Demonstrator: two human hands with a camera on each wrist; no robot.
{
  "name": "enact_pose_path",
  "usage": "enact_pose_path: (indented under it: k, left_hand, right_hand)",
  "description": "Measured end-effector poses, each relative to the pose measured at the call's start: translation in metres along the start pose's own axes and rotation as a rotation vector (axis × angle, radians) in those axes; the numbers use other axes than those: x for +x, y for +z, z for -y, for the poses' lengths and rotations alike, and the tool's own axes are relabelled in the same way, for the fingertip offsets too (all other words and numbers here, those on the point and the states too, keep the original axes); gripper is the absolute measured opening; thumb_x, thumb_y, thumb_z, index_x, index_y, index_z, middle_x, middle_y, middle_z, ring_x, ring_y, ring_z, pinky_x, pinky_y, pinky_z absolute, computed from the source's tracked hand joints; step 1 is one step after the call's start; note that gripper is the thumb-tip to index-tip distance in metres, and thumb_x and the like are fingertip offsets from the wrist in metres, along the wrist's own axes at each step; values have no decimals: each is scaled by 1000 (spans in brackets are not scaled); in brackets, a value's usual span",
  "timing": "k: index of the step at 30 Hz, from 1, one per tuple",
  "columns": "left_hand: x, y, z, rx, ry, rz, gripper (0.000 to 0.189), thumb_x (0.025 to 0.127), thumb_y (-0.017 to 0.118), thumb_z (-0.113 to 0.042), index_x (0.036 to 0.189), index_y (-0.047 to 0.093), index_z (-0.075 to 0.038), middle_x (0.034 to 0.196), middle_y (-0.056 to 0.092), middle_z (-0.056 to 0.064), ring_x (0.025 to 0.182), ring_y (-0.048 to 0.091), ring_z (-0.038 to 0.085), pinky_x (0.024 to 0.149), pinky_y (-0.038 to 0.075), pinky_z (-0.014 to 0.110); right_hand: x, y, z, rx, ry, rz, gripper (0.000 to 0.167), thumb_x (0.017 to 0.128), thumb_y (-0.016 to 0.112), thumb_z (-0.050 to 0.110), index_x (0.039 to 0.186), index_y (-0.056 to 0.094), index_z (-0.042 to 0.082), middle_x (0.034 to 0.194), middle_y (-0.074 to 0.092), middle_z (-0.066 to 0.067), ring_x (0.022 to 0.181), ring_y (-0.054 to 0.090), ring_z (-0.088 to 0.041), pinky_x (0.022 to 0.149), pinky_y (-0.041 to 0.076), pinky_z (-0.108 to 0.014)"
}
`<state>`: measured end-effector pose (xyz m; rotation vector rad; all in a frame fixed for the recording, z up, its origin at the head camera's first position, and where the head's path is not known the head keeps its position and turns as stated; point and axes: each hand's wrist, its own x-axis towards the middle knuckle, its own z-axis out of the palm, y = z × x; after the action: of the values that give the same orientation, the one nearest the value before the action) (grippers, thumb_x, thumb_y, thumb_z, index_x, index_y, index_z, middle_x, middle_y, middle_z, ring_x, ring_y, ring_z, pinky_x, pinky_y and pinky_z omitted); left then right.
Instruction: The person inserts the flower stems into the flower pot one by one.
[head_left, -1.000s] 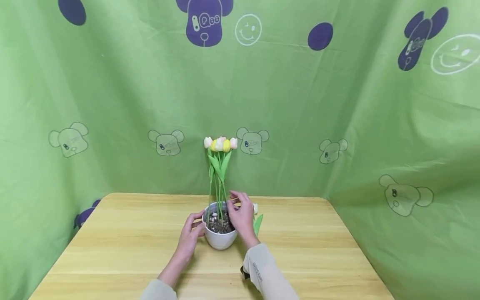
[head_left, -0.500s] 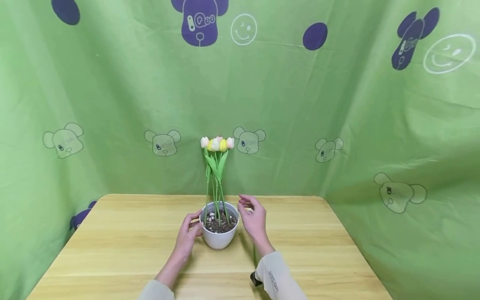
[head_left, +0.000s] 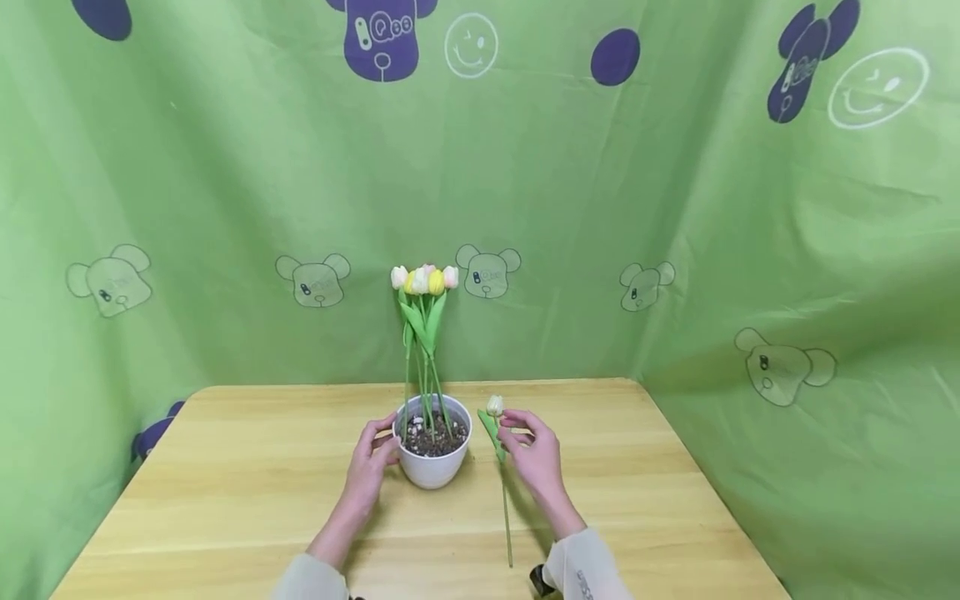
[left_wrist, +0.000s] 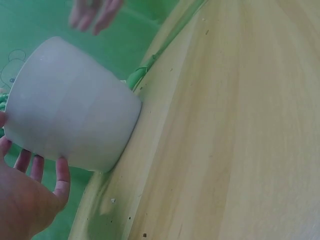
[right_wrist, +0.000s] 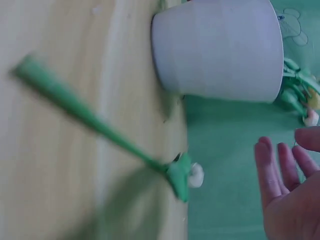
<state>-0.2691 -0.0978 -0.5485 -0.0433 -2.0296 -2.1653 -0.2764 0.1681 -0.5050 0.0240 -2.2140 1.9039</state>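
A white flowerpot [head_left: 431,471] with dark soil stands on the wooden table [head_left: 600,467]. Several artificial tulips [head_left: 423,283], pink, white and yellow, rise upright from the soil. My left hand [head_left: 365,467] holds the pot's left side, its fingertips on the wall in the left wrist view. A single white tulip [head_left: 495,406] with a green leaf lies on the table right of the pot. Just over this tulip is my right hand [head_left: 537,454], fingers loosely bent and apart from it. In the right wrist view that hand shows nothing between its fingers.
A green curtain [head_left: 555,208] printed with bears and smiley faces surrounds the table's back and sides. Small dark crumbs [left_wrist: 145,235] lie on the tabletop near the pot.
My right hand has drawn away from the potted stems, moving right and toward me, over the loose tulip. My left hand stays on the pot. The head view has shifted slightly.
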Motion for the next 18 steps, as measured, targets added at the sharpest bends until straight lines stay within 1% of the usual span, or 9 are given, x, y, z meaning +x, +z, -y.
enact_pose_path:
  k: [1,2,4,8,12,13,18]
  left_hand:
    - [0,0,0,3,3,-4,40,101,59,-11,141,56,-7,147,54,16,117,58,27,90,58,37]
    - [1,-1,0,5,8,-5,40,101,60,-11,140,57,-6,147,54,16,116,58,26,89,58,36]
    - [2,0,0,8,13,-9,39,100,60,-11,139,57,-6,147,55,16,115,59,24,89,59,36]
    - [3,0,-1,4,11,-13,39,100,60,-10,139,57,-6,149,54,16,119,58,28,91,58,39]
    - [0,-1,-3,5,0,-15,40,100,59,-9,140,57,-6,150,53,15,120,57,30,92,58,41]
    - [0,-1,-4,6,2,-14,40,101,59,-9,140,56,-5,151,53,15,120,57,29,92,58,41]
    - [-1,-1,-5,0,6,-2,42,102,59,-10,142,54,-4,151,51,17,121,57,30,90,58,35]
  right_hand:
    - [-1,-3,-3,-10,19,3,34,93,71,-1,127,67,1,121,68,-24,97,73,-34,88,64,-43]
    - [-1,-7,-8,-25,26,4,34,93,71,0,127,67,1,121,68,-24,96,74,-32,87,65,-41]
    - [-4,-13,-15,-42,53,8,34,94,69,0,128,66,-2,123,67,-27,96,74,-36,86,65,-42]
    - [-9,-21,-31,-85,104,22,34,96,66,-1,129,63,-7,123,66,-29,95,74,-37,82,66,-39]
    - [-14,-22,-43,-127,158,37,33,94,67,-1,127,65,-7,120,68,-28,91,74,-35,79,66,-37]
    - [-15,-22,-44,-147,160,39,32,94,67,-1,126,66,-7,118,69,-27,90,74,-34,78,66,-37]
    - [-17,-19,-49,-200,191,52,33,91,68,-1,124,66,-7,114,71,-24,84,72,-27,73,65,-35]
